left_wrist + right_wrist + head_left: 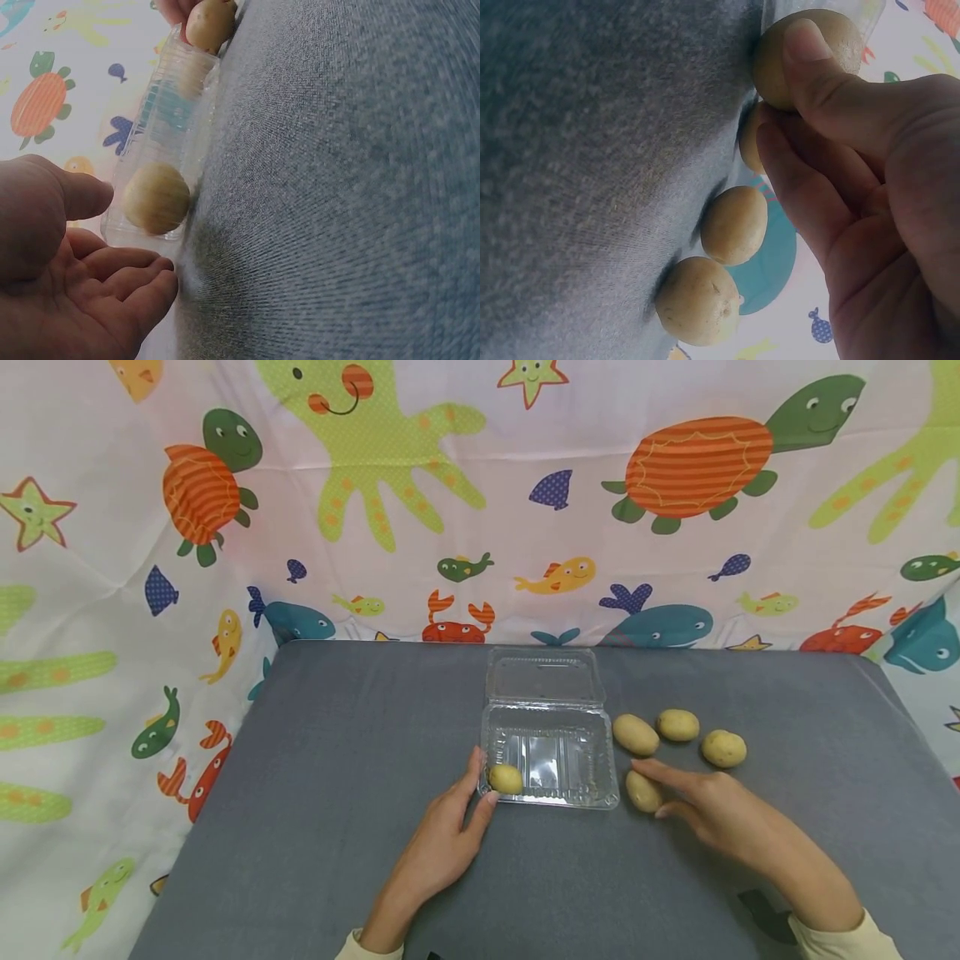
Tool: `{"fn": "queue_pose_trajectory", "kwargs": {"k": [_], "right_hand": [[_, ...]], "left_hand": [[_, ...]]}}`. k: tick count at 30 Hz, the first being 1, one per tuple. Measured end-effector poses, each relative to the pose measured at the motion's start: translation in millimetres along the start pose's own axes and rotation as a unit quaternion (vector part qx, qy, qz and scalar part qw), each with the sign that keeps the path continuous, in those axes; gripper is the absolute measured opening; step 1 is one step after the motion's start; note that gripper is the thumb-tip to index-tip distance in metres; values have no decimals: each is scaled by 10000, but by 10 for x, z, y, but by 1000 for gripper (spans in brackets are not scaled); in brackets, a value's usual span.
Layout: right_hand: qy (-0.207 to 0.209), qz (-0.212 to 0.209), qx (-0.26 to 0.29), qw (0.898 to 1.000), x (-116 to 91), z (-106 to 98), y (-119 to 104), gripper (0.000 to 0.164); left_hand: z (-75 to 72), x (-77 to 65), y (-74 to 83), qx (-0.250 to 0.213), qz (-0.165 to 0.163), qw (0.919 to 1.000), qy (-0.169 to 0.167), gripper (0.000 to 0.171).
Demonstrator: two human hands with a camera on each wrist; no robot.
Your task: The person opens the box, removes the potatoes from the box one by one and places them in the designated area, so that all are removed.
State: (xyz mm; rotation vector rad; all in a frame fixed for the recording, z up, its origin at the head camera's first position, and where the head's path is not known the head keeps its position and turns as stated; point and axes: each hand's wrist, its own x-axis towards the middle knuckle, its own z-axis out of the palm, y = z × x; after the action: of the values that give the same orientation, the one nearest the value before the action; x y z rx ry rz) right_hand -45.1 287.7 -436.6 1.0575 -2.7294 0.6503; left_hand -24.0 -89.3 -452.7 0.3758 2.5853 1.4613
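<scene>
A clear plastic clamshell container stands on the grey tabletop, its hinged lid laid back behind it. One potato lies inside, at the front left corner. My left hand touches that same corner from outside, thumb at the front and a finger along the left side; the left wrist view shows the other fingers loosely bent. Just right of the container, my right hand pinches a potato between thumb and fingers. In the head view this potato appears at or near table height.
Beyond the right hand are three more potatoes: one close to the container's right side, another farther back and a third to the right. A cloth printed with sea animals hangs behind the grey table and along its left side.
</scene>
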Motion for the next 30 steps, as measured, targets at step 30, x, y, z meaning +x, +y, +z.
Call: {"fn": "queue_pose_trajectory", "kwargs": {"k": [30], "right_hand": [[19, -139, -75, 9999, 18, 21, -28, 71]], "left_hand": [[-1, 15, -19, -43, -18, 10000, -39, 69]]}}
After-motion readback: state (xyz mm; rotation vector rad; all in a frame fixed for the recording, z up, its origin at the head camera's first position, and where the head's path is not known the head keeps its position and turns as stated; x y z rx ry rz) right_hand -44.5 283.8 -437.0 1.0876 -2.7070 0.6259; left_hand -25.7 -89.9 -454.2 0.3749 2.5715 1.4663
